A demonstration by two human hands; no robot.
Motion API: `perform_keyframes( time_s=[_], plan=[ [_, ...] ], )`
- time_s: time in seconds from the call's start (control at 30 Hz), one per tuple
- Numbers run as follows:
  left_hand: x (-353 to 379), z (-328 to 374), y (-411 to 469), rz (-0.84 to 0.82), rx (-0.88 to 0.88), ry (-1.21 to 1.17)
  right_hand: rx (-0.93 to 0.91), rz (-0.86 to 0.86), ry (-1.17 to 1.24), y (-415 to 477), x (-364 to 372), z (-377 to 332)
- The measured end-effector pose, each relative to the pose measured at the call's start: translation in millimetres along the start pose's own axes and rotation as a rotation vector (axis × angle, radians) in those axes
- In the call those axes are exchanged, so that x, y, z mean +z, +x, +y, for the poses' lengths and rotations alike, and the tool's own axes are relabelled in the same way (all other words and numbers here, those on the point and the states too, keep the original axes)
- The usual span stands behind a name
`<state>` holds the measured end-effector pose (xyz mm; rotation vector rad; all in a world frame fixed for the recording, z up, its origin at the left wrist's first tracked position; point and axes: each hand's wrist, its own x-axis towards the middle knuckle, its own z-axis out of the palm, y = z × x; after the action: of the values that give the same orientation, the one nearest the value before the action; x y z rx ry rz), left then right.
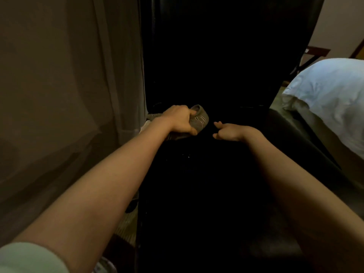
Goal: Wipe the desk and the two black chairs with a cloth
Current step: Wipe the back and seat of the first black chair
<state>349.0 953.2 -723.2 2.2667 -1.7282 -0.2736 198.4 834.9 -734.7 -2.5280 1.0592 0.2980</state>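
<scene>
Head view, bottom of the frame first: what is nearest you?

— A pale sleeve point(25, 259) at the lower left. Both my bare forearms reach up the frame over the black chair point(197, 194). Its seat looks smooth and leathery, with a few pale specks near the middle.

And the cloth?

— At mid-frame, where seat meets backrest. My left hand point(179, 120) has its fingers curled round the cloth point(199, 118), which is bunched in the fist. It is soft, grey-brown fabric with thin stripes near one edge. The free end pokes out to the right, and more fabric trails under the wrist. So it lies roughly across the frame, left to right.

What about the other hand?

— My right hand point(230, 132) is just beside that free end, apart from it and holding nothing. Its fingers are loosely curled, one stretched toward the cloth. The cloth lies to its left, so I judge the left hand does the wiping. The right could take the loose end if I refold.

Anything beyond?

— The backrest rises dark to the top edge, too dim to read its texture. A heavy brownish curtain point(69, 75) hangs in folds at the left. Rumpled white bedding point(331, 91) sits at the right. No desk shows.
</scene>
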Motion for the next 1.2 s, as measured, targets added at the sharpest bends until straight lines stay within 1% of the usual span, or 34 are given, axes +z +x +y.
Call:
perform_keyframes(
  time_s=[0.07, 0.13, 0.2, 0.3, 0.4, 0.5, 0.57, 0.6, 0.63, 0.7, 0.73, 0.77, 0.8, 0.87, 0.93, 1.0, 1.2],
  plan=[
    [-1.7, -2.5, -6.4, -0.038, 0.087, -0.053, 0.005, 0.005, -0.049, 1.1, 4.2, -2.4],
    [-4.1, -2.2, -22.6, -0.073, 0.194, -0.065, -0.002, 0.022, -0.040, 2.5, 4.7, -3.6],
    [-3.6, 2.9, -42.5, -0.138, 0.308, -0.066, 0.005, 0.032, -0.040, 0.8, 5.5, -1.8],
    [-3.6, 9.0, -75.2, -0.237, 0.451, -0.094, 0.018, 0.072, -0.110, -0.6, 9.7, -0.1],
    [-10.7, 1.2, -102.4, -0.311, 0.508, -0.179, 0.015, 0.106, -0.147, -0.5, 12.9, 1.2],
    [-15.7, -9.3, -122.3, -0.324, 0.452, -0.235, -0.012, 0.102, -0.188, -2.4, 16.0, 3.4],
    [-21.2, -7.2, -115.5, -0.326, 0.392, -0.249, -0.013, 0.086, -0.183, -3.3, 15.3, 5.1],
    [-25.2, -1.3, -105.9, -0.288, 0.366, -0.265, -0.008, 0.078, -0.195, -3.1, 13.3, 4.8],
    [-29.5, 6.7, -92.8, -0.207, 0.336, -0.284, -0.011, 0.067, -0.203, -3.0, 10.4, 2.7],
    [-34.6, 26.0, -61.2, 0.018, 0.271, -0.282, -0.042, 0.072, -0.185, -2.8, 5.1, -0.8],
    [-32.1, 33.9, -46.1, 0.098, 0.230, -0.261, -0.053, 0.088, -0.165, -6.7, 2.6, 0.4],
    [-24.4, 41.9, -33.3, 0.144, 0.182, -0.229, -0.065, 0.109, -0.137, -14.6, -0.5, 6.5],
    [-13.9, 48.3, -20.9, 0.157, 0.133, -0.174, -0.094, 0.119, -0.095, -23.9, -6.0, 17.7],
    [8.1, 59.7, -1.4, 0.128, 0.056, -0.045, -0.135, 0.060, -0.018, -49.8, -19.8, 52.8],
    [19.3, 68.3, 9.1, 0.132, 0.015, 0.004, -0.091, -0.044, -0.062, -72.1, -26.7, 91.9],
    [21.5, 76.3, 13.0, 0.132, -0.001, 0.020, -0.032, -0.098, -0.092, -78.7, -23.3, 118.8],
    [30.8, 111.2, -26.5, 0.053, 0.015, 0.038, -0.104, -0.075, -0.111, -65.4, -27.0, 115.5]
  ],
)
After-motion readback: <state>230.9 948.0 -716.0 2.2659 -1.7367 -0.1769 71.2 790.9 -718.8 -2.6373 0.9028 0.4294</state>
